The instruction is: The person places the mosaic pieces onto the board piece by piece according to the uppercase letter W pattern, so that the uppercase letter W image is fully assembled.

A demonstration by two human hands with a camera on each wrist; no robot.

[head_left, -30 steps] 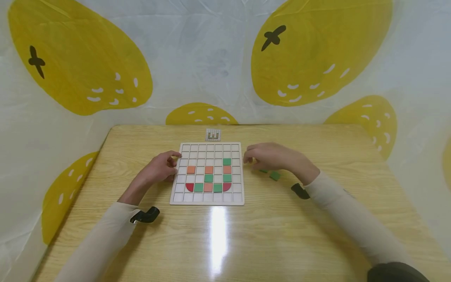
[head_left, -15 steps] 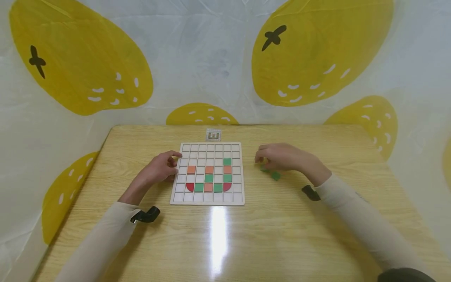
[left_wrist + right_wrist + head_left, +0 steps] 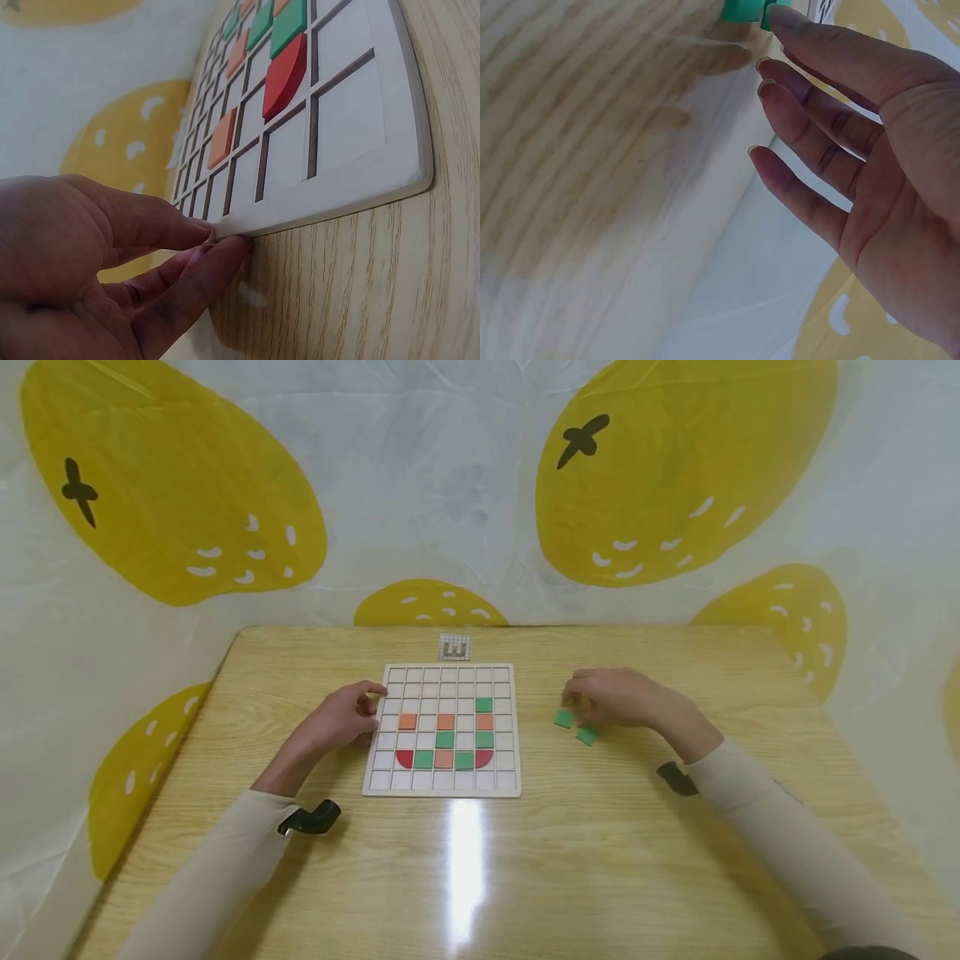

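A white gridded board (image 3: 441, 783) lies mid-table, bearing several green, orange and red tiles. At its left edge rests my left hand (image 3: 341, 718), thumb and index fingertips touching the rim. The left wrist view shows these fingers (image 3: 180, 300) against the board's side (image 3: 337, 193), near an orange tile (image 3: 222, 139). To the right of the board, my right hand (image 3: 618, 696) hovers over two loose green tiles, one nearer (image 3: 587, 737) and one farther left (image 3: 564, 718). Its fingers are loosely bent and apart in the right wrist view, the thumb tip by a green tile (image 3: 741, 9).
A small printed card (image 3: 454, 647) with a grid pattern lies behind the board. The wooden table (image 3: 570, 860) ends against a white cloth (image 3: 427, 468) with yellow lemon shapes at the back and sides.
My right hand has moved right, away from the board's edge, uncovering more of the loose green tiles. The left hand and the board have stayed in place.
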